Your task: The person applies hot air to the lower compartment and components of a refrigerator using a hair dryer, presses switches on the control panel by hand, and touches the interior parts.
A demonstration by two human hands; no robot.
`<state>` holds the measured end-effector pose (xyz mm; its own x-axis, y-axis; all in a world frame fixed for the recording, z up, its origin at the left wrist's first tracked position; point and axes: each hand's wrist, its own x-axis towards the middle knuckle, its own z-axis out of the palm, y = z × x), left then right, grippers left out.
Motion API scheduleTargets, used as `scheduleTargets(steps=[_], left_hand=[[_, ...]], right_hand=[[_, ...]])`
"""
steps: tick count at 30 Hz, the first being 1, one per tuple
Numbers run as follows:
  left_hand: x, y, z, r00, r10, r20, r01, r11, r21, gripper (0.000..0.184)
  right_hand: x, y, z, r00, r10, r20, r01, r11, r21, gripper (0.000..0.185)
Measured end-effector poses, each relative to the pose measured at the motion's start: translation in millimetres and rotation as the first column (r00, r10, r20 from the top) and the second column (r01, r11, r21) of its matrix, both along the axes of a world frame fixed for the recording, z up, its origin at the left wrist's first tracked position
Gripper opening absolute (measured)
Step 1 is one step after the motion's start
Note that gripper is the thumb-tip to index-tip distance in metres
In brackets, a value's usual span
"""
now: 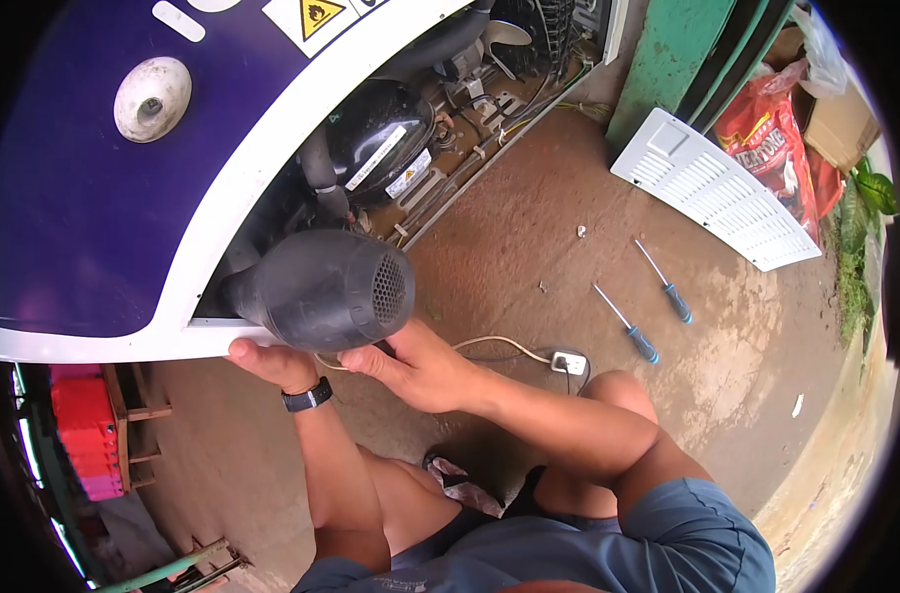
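My right hand (415, 366) is closed around the handle of a black hair dryer (312, 282). The dryer's round intake grille faces right, and its nozzle points left into the open compartment of a purple and white appliance (213, 208). Just left of the handle, my left hand (280, 364), with a dark watch on its wrist, is against the white lower edge. Its thumb is stretched out, while the other fingers are largely hidden beneath the dryer. Inside the compartment, beyond the dryer, is a black compressor (376, 138) with pipes and wires.
Two blue-handled screwdrivers (640, 344) lie on the floor, near a white power socket (569, 363) with a cable. A white vented panel (717, 188) leans by a green post (667, 69) and a red bag (766, 133). Red crates (84, 425) stand at left.
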<state>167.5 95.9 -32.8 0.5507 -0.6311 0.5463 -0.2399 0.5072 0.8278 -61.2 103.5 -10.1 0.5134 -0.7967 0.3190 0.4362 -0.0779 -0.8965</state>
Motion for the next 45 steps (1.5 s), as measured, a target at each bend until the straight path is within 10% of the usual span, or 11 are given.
scheduleTargets(steps=[45], left_hand=[[-15,-5,10,0.972,0.205,0.112,-0.195,0.976,-0.096,0.097]], right_hand=[[-10,0,-4,0.999,0.037,-0.012,-0.036,0.995,0.098,0.047]])
